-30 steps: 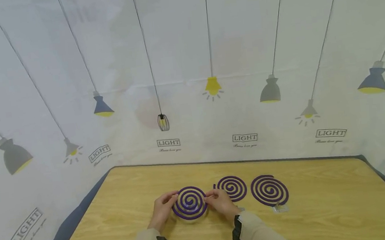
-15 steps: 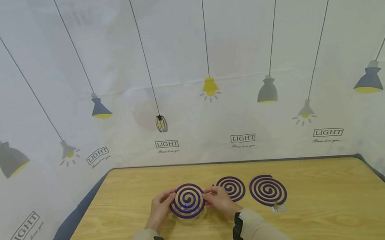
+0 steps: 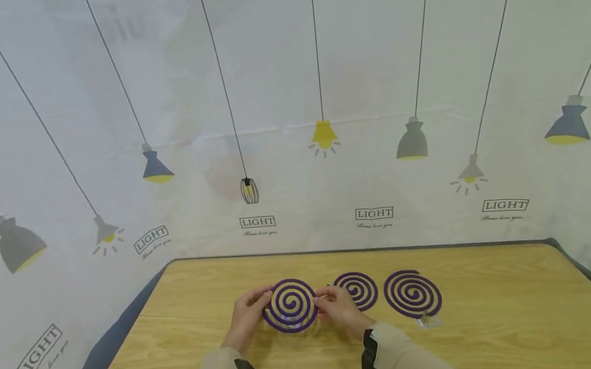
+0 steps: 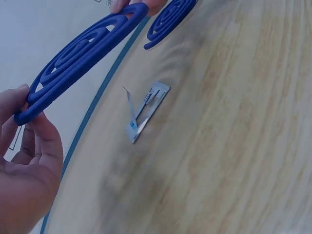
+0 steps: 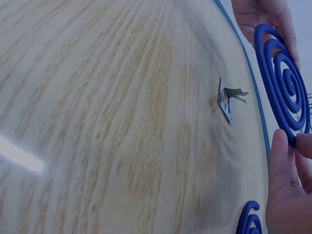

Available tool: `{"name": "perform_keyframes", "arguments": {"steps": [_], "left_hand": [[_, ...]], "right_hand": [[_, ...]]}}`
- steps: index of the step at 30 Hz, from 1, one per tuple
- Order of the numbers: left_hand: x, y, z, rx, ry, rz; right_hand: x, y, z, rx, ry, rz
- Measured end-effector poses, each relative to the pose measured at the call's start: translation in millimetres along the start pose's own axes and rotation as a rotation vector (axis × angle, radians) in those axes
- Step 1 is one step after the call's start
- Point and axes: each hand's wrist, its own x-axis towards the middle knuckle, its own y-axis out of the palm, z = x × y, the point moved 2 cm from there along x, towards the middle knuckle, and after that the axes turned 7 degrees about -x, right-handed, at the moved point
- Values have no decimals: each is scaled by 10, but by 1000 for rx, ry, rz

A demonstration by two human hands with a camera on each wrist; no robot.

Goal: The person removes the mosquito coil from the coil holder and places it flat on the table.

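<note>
A purple mosquito coil (image 3: 292,330), bluer in the wrist views, is held tilted above the table between both hands. My left hand (image 3: 246,319) pinches its left edge between thumb and fingers. On the opposite edge, my right hand (image 3: 339,312) pinches it the same way. Under the coil, a small metal coil stand (image 4: 161,87) with a raised prong lies on the wood, apart from the coil. The right wrist view also shows this stand (image 5: 225,105) with its bent-up tabs.
Two more purple coils lie to the right: a nearer coil (image 3: 362,305), partly behind the right hand, and a farther coil (image 3: 416,315) with a metal stand (image 3: 430,320) at its front edge. The wooden table (image 3: 504,319) ends at a lamp-printed backdrop (image 3: 295,178).
Both hands have raised the held coil slightly away from the tabletop, still pinching its two edges. The other two coils stay where they were.
</note>
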Motion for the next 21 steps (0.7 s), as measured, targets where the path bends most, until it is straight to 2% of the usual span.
{"name": "perform_keyframes", "arguments": {"steps": [4,9,16,21], "left_hand": [[-6,15,-65,-16,5,2],[43,43,-62,-32,-1,-53],[76,75,-37,-59,19,-116],[115,90,-17,-64,2,-160]], "right_hand": [[23,32,10,2,19,-51],[61,56,34,4,16,-104],[122,59,33,15,5,-136],[152,46,18,24,8,-166]]}}
